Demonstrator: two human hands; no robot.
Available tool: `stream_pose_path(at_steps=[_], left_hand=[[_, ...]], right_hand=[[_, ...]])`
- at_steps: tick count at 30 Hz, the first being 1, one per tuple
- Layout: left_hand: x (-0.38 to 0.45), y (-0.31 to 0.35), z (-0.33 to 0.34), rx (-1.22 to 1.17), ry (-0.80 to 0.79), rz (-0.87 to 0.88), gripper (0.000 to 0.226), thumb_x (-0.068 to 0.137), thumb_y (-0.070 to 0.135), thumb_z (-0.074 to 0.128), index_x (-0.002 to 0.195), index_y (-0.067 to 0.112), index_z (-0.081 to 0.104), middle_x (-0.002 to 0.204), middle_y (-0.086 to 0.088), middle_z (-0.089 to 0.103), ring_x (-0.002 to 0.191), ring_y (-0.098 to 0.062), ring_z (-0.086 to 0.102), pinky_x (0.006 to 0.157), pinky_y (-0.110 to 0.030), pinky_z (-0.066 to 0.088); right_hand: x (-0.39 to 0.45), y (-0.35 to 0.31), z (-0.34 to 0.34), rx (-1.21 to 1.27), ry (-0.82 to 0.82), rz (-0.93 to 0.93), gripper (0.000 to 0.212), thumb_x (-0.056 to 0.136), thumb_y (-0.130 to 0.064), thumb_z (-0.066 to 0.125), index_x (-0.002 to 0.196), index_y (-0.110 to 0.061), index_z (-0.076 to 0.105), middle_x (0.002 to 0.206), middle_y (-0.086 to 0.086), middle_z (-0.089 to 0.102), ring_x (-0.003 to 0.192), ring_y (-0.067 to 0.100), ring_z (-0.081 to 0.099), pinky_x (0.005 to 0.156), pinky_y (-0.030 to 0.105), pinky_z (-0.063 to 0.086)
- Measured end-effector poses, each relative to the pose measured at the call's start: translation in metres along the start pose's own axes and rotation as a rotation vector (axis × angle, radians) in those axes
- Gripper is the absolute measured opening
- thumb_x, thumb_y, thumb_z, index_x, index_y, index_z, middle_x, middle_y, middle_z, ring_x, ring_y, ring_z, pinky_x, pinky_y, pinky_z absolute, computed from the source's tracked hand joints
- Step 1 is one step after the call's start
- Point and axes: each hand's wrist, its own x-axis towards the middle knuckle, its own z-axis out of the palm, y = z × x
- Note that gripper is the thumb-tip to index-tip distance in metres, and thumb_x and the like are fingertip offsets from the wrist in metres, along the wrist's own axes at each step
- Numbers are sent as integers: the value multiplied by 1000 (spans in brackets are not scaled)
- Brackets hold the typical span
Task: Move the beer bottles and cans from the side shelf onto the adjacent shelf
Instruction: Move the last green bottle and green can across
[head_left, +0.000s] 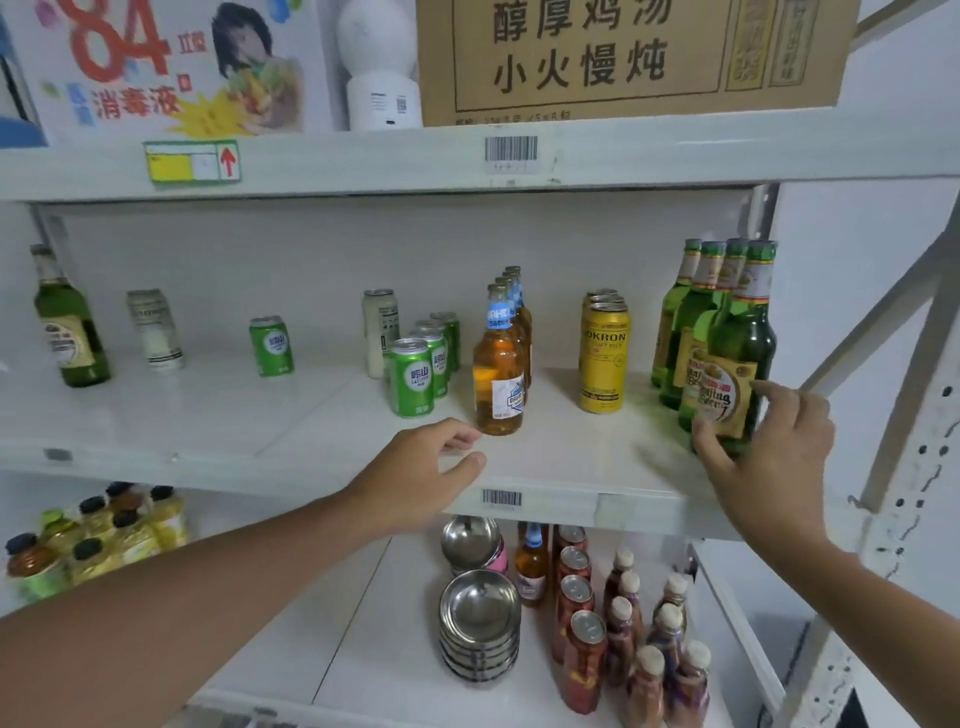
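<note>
On the middle shelf (550, 457) stand rows of beer. A row of green bottles is at the far right; my right hand (763, 457) grips the front green bottle (740, 364) low on its body, fingers on both sides of its label. My left hand (421, 478) rests on the shelf's front edge with loosely curled fingers, holding nothing, just in front of the row of amber bottles (500, 374). Yellow cans (603, 353) stand between the two rows. Green cans (413, 376) line up left of the amber bottles. Further left are a white can (380, 332), a single green can (271, 345), a grey can (155, 330) and a lone green bottle (70, 332).
The upper shelf carries a cardboard box (634, 57), a white round device (382, 67) and a poster. The lower shelf holds stacked steel bowls (479, 623), sauce bottles (649, 639), red jars and yellow bottles (98, 535). A slanted metal brace (883, 322) stands close to the right.
</note>
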Motion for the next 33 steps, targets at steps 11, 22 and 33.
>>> stream_pose_path(at_steps=[11, 22, 33], left_hand=[[-127, -141, -167, 134, 123, -178, 58, 87, 76, 52, 133, 44, 64, 130, 31, 61, 118, 12, 56, 97, -17, 45], [-204, -244, -298, 126, 229, -328, 58, 89, 71, 59, 140, 42, 62, 139, 27, 61, 117, 6, 59, 99, -26, 48], [-131, -321, -360, 265, 270, -404, 61, 83, 84, 52, 133, 50, 60, 135, 31, 61, 126, 1, 61, 107, -34, 51]], right_hand=[[-97, -233, 96, 196, -767, -339, 45, 97, -43, 71, 141, -39, 66, 134, -19, 66, 113, 1, 64, 97, 34, 58], [-139, -399, 206, 295, -815, -379, 38, 96, -43, 72, 133, -34, 71, 125, -16, 70, 107, 3, 66, 93, 32, 58], [-66, -442, 343, 323, -867, -323, 52, 96, -48, 71, 143, -27, 63, 135, -5, 64, 108, 15, 66, 90, 30, 48]])
